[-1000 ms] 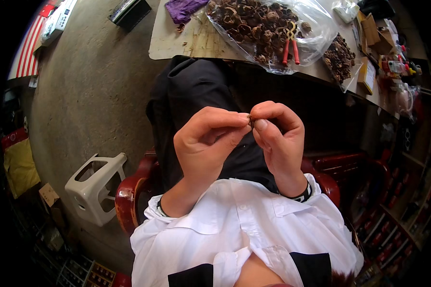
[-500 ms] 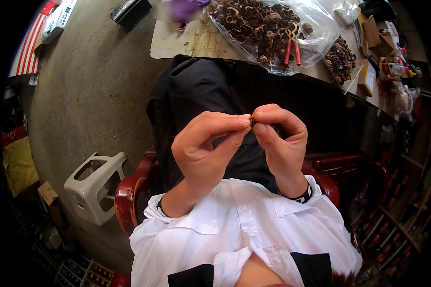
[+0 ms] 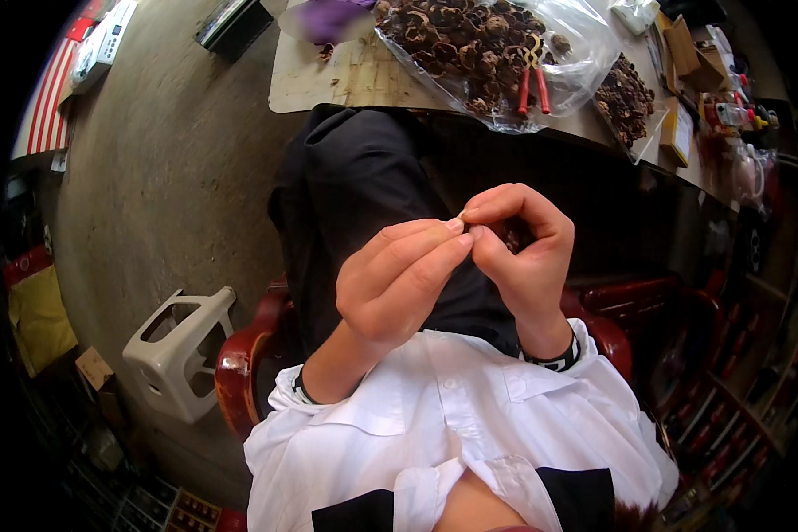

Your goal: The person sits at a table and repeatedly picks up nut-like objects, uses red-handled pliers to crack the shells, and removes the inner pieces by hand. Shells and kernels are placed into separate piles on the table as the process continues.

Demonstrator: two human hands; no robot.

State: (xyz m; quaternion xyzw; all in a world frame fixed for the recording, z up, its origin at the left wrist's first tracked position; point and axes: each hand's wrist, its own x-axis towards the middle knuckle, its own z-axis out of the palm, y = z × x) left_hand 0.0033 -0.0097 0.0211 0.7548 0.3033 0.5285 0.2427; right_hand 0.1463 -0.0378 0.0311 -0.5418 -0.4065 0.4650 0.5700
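My left hand (image 3: 403,279) and my right hand (image 3: 525,257) meet fingertip to fingertip above my lap. Both are closed in a pinch on a small walnut piece (image 3: 461,216), of which only a pale tan bit shows between the fingers. Something dark brown (image 3: 512,236) shows in the curl of my right hand, too shaded to name. Beyond the hands, a clear plastic bag (image 3: 585,66) on the table bears a heap of brown walnut shells (image 3: 470,53). A red-handled nutcracker (image 3: 533,89) lies on the shells.
On the pale table (image 3: 363,84) are a clear bowl with something purple (image 3: 332,16) in it, a bag of dark brown bits (image 3: 625,102) and cardboard boxes (image 3: 683,53). A white plastic stool (image 3: 173,355) stands left of my red wooden chair (image 3: 239,363).
My left hand has shifted right and its fingers have drawn together. A pale bit now shows at the fingertips where a dark one was. The view has shifted slightly.
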